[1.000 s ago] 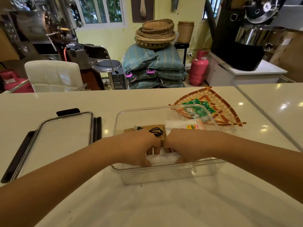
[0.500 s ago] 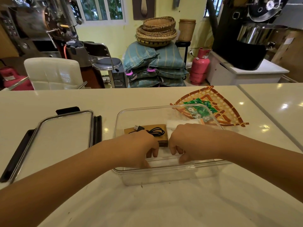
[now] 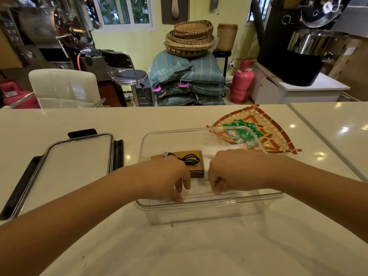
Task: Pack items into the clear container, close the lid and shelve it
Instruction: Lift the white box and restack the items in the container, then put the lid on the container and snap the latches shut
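The clear container [image 3: 199, 204] stands open on the counter in front of me. Inside it lies a flat brown box [image 3: 198, 169] with a coiled black USB cable [image 3: 190, 159] on top, and a white packet [image 3: 208, 153] beside it. Both my hands are inside the container near its front wall. My left hand [image 3: 172, 176] points its fingers down onto a pale flat item [image 3: 199, 194] on the bottom. My right hand [image 3: 229, 170] is curled over the same item, its fingertips hidden. The clear lid [image 3: 77, 156] with black latches lies to the left.
A woven fan-shaped tray [image 3: 276, 136] holding green wrapped candies [image 3: 244, 133] sits behind the container's right corner. Beyond the counter's far edge are a white chair [image 3: 63, 88], a stool, stacked sacks and a pink gas cylinder [image 3: 242, 80].
My hands, which were pressed together over the middle of the container, have drawn apart sideways along its front wall. The brown box and cable show more between them.
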